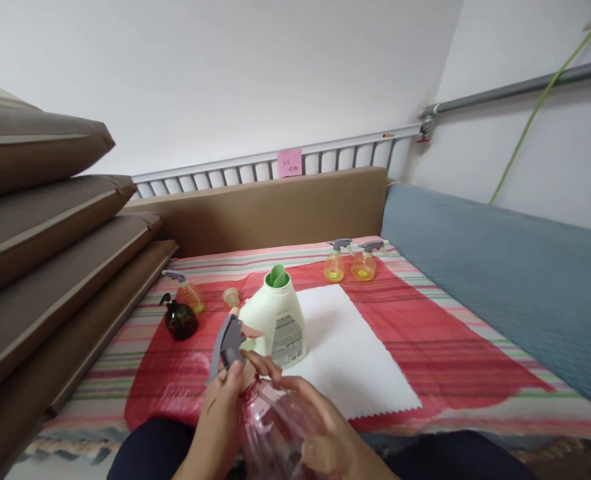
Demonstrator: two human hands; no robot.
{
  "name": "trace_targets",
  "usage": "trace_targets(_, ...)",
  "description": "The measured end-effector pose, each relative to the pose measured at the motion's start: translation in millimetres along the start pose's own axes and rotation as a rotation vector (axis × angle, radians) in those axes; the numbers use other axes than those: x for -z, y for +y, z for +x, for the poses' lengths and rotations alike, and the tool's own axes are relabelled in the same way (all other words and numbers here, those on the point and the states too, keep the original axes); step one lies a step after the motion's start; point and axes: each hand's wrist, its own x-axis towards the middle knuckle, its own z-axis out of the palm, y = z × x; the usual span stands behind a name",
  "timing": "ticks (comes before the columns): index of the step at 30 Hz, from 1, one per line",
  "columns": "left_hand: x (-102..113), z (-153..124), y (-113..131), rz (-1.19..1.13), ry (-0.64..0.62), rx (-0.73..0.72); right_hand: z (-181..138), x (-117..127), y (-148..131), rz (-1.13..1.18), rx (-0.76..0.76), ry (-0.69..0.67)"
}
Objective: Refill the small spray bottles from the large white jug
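Note:
My left hand [219, 417] grips the grey trigger spray head [228, 345] at the neck of a clear pink spray bottle [270, 433] held close to me. My right hand [315, 427] wraps round the bottle's body from the right. Just beyond stands a white detergent bottle [275, 323] with an open green spout, on a white cloth [348, 353].
A red mat [425, 347] lies over a striped sheet. A dark brown pump bottle [179, 319], an orange spray bottle [188, 290] and a small tan cap [231, 296] sit at left. Two yellow spray bottles [349, 263] stand at the back. Brown cushions [50, 240] are stacked left, a blue pad [500, 273] lies right.

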Motion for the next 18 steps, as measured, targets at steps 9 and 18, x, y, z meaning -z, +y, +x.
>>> trace_targets(9,-8,3,0,-0.233,-0.19,0.073,4,12,26,0.266,-0.198,-0.004)
trace_targets(18,-9,6,-14,-0.314,-0.265,0.066,3,1,30,0.373,-0.169,-0.076)
